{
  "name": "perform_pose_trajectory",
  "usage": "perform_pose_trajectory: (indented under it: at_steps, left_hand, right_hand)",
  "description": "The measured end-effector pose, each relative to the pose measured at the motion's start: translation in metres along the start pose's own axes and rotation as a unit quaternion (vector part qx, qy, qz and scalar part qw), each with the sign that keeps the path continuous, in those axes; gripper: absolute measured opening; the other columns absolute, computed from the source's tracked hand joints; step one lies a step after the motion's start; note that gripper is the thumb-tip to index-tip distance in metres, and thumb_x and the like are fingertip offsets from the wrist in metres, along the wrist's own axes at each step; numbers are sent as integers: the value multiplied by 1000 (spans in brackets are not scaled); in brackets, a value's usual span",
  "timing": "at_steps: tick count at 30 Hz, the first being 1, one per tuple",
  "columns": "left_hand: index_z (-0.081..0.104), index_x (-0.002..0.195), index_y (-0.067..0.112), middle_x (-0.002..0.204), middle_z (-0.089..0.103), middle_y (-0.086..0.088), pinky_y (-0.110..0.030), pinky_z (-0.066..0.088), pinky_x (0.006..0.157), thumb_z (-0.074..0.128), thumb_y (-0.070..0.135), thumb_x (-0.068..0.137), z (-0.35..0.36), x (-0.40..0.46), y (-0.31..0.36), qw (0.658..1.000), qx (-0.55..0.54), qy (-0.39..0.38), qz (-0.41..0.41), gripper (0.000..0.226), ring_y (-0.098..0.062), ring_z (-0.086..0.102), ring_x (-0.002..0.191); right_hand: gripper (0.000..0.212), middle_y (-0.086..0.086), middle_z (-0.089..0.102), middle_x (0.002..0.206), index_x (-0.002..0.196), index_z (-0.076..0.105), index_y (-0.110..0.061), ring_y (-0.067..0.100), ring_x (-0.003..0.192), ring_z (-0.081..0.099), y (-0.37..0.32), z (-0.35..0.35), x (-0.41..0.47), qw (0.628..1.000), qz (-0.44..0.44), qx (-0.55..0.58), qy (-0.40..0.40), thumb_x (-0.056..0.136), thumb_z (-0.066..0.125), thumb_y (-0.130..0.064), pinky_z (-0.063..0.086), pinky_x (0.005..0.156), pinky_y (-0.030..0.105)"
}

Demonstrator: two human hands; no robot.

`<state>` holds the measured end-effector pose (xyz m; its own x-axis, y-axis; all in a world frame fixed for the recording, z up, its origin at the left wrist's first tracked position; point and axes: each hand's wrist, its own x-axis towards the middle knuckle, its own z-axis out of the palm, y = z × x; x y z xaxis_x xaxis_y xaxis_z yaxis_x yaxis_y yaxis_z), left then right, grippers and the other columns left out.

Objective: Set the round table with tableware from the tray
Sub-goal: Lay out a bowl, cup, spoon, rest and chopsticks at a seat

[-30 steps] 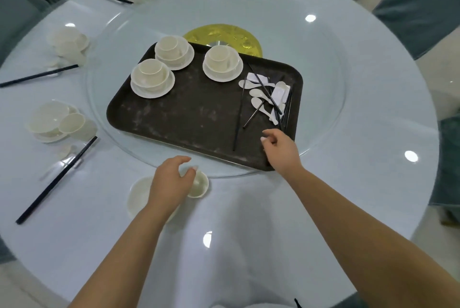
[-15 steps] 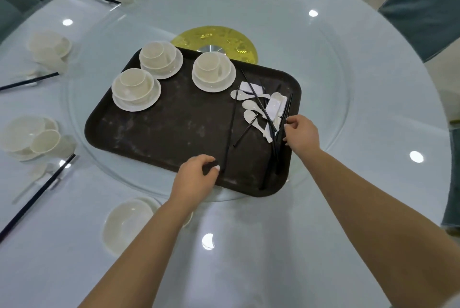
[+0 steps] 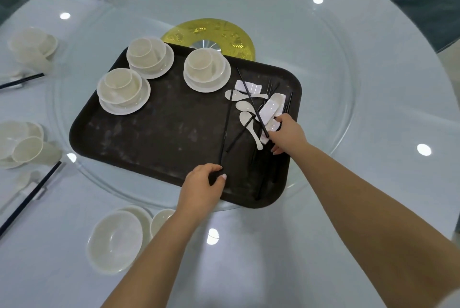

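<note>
A: Start at the hands. What do they have hold of?

B: The left hand (image 3: 202, 184) is curled at the near edge of the tray (image 3: 154, 138), thumb and fingers closing on the near end of a long black chopstick (image 3: 226, 131) that runs up the tray. The right hand (image 3: 288, 133) is in the heap at the right end of the tray, fingers bent onto a white chopstick rest (image 3: 270, 111); it looks like a pinch, though I cannot tell how firm.

A: And round that heap?

B: Three white ceramic spoons (image 3: 245, 106), more rests, and loose black chopsticks crossing over them (a real tangle). At the tray's upper left stand three stacked sets (image 3: 123, 91), each a cup in a bowl on a saucer.

A: So how far along is the setting?

B: Partly done, I judge. Places with crockery and chopsticks lie along the left edge of the round table (image 3: 373, 183) and at the top of the frame. At the bottom left, a plate and bowl (image 3: 115, 240) with a small cup beside them sit nearest the person, with no chopsticks, spoon or rest visible alongside. That place probably gets them next, and the three sets remain to go out.
</note>
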<state>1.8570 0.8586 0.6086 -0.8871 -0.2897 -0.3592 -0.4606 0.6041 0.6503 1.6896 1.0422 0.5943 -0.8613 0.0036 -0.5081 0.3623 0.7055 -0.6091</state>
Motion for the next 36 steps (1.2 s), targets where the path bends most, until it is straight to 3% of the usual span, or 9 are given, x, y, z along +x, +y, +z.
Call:
perform_pose_trajectory:
  at_steps: [6,10,12,16,21,25,29,33,36]
  left_hand:
    - [61,123,24,118,58,9,-16,39,82,58,32,94,3,-6,-2,1000,3,2,-9,30,-4,52,100]
    - [61,123,24,117,57,10,-16,39,81,58,32,94,2,-10,-3,1000,-3,6,-8,30,-4,52,100]
    - [62,122,24,116,58,10,-17,40,82,58,33,94,1,-13,-3,1000,-3,7,-9,29,-6,53,102]
    - [61,122,24,117,58,8,-19,42,83,58,33,94,0,-17,-4,1000,-9,9,-13,30,-8,55,103]
    - [61,123,23,116,58,8,-16,39,79,58,32,94,0,-23,-3,1000,-10,14,-14,30,-6,55,98]
    - [62,122,24,112,54,12,-11,37,74,59,32,94,-1,-31,-5,999,-18,24,-22,29,-3,54,91]
    - [63,119,25,107,55,15,-6,34,72,58,32,94,-3,-40,-11,998,-32,37,-26,27,-1,53,92]
    - [64,116,26,107,60,13,-9,36,72,58,33,94,-5,-50,-15,997,-48,46,-26,24,0,55,92]
    - [64,112,28,104,61,14,-7,37,71,58,34,93,-5,-60,-17,997,-63,45,-24,21,4,55,89]
  right_hand:
    - [38,11,64,63,96,54,-3,14,34,60,1,2,2,999,13,-43,-14,86,68,-37,41,33,17]
    - [39,4,58,44,68,46,-13,14,35,60,0,6,-2,995,0,-96,-15,88,65,-40,39,37,17]
    - [39,6,61,55,74,45,-13,16,38,61,0,9,-5,993,-13,-117,-13,88,63,-44,40,38,19]
    - [45,7,62,85,105,42,-18,18,47,64,7,11,-15,996,-40,-75,-36,84,69,-48,46,38,21]
    - [57,7,61,102,129,44,-21,21,51,66,13,8,-18,994,-80,-51,-55,82,75,-30,50,41,21]
    - [42,8,60,87,114,47,-19,23,50,66,14,11,-18,990,-89,-86,-60,83,75,-20,51,41,24]
    - [31,8,62,79,95,49,-17,19,45,63,13,11,-22,987,-79,-131,-54,83,75,-27,46,39,24]
    - [34,1,56,81,87,46,-17,23,72,56,18,18,-36,934,-153,-323,19,84,63,-46,40,59,30]
    - [35,-4,43,69,85,40,-16,24,70,48,21,25,-49,912,-173,-370,40,86,58,-46,36,60,30]
